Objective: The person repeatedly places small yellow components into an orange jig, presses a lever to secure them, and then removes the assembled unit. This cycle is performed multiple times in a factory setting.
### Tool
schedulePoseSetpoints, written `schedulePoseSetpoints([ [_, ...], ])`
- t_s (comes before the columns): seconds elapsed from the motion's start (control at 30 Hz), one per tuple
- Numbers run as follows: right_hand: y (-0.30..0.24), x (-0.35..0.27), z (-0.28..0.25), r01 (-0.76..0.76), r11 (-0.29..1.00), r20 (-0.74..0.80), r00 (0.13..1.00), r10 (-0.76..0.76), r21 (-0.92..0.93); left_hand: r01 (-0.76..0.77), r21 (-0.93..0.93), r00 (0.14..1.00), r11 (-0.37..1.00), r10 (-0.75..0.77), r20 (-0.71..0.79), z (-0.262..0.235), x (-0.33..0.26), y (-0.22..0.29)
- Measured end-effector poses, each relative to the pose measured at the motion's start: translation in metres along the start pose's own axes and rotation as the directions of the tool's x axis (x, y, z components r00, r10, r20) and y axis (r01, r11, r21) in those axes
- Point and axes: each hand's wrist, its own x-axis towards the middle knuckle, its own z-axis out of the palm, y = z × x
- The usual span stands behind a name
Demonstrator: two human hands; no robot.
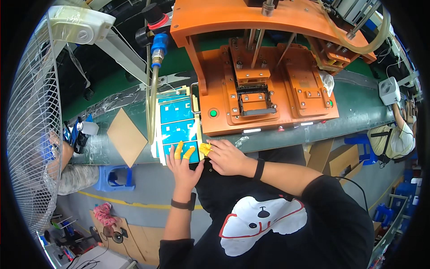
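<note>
My left hand (182, 165) lies flat with fingers spread on the near end of a sheet of blue film stickers (177, 120), yellow finger cots on two fingertips. My right hand (225, 157) rests beside it at the sheet's right corner, its cot-covered fingertips pinched at the sheet's edge (204, 148); whether it grips a sticker is too small to tell. Both hands sit at the front edge of the green bench (358, 107), just before an orange press fixture (260, 89).
A brown cardboard square (126, 136) lies left of the sheet. A hose with a blue fitting (154, 80) hangs down by it. A wire fan guard (31, 130) fills the left. Another person (396, 134) sits at far right. A blue stool (114, 177) stands below the bench.
</note>
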Motion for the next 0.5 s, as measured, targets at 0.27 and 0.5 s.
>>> schedulePoseSetpoints([
  [0.27, 0.001, -0.001, 0.001, -0.009, 1.000, -0.016, 1.000, 0.009, -0.004, 0.063, -0.100, 0.998, 0.993, -0.065, -0.015, -0.013, 0.012, -0.007],
  [0.5, -0.003, 0.000, -0.003, 0.002, 0.999, 0.031, 1.000, 0.000, -0.052, 0.447, -0.610, 0.834, 0.654, -0.552, 0.019, -0.071, 0.076, -0.118],
])
